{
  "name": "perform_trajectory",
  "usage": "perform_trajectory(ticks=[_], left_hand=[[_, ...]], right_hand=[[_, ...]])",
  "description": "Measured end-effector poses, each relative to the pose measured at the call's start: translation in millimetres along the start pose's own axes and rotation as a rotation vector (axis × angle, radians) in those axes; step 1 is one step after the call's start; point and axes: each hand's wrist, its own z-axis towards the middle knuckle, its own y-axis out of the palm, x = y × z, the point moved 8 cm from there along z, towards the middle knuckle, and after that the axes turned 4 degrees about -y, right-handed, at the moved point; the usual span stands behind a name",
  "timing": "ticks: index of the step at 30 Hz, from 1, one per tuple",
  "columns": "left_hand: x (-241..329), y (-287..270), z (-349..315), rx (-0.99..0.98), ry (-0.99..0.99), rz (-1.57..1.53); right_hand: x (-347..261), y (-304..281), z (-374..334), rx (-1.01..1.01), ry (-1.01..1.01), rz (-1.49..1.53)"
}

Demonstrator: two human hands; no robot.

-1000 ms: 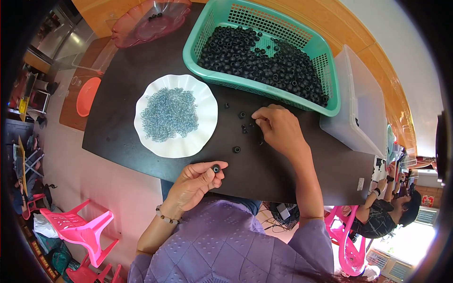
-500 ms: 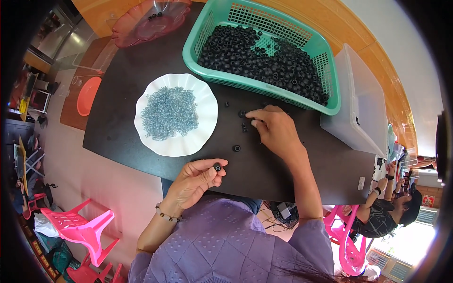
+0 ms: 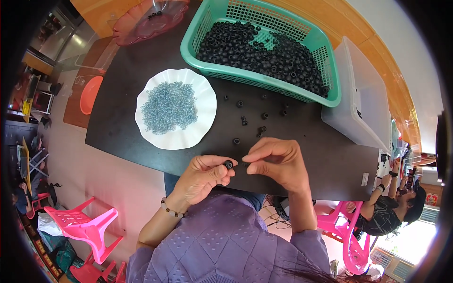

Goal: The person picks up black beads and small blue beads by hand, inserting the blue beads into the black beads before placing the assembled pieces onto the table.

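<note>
Head camera: our left hand (image 3: 200, 178) pinches a round black bead (image 3: 228, 164) over the dark table (image 3: 335, 162). Just beside it, our right hand (image 3: 283, 165) holds thumb and forefinger close together; we cannot tell whether they grip anything. Loose black pieces (image 3: 264, 115) lie near the green basket (image 3: 200, 64).

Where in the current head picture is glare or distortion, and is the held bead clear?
Head view, lower right: glare near the other person; head view, upper right: the wooden panel appears bowed; head view, centre: the black bead in the left hand looks fairly clear.
</note>
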Motion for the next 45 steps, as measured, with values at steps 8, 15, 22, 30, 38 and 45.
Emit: perform_trajectory(ticks=[8, 15, 22, 30, 38, 45], left_hand=[[-5, 9, -1, -0.011, -0.017, 0.041], [1, 8, -5, 0.046, 0.042, 0.151], [3, 6, -7, 0.067, 0.093, 0.185], [5, 5, -6, 0.061, 0.085, 0.204], [5, 3, -5, 0.074, 0.09, 0.234], [7, 4, -5, 0.085, 0.104, 0.305]], right_hand=[[0, 11, -10, -0.041, 0.02, 0.016], [6, 10, -14, -0.034, 0.127, -0.06], [6, 10, -15, -0.029, 0.087, -0.113], [6, 8, -15, -0.001, 0.026, -0.146], [5, 10, -14, -0.011, 0.016, -0.248], [7, 10, -14, -0.015, 0.031, -0.253]])
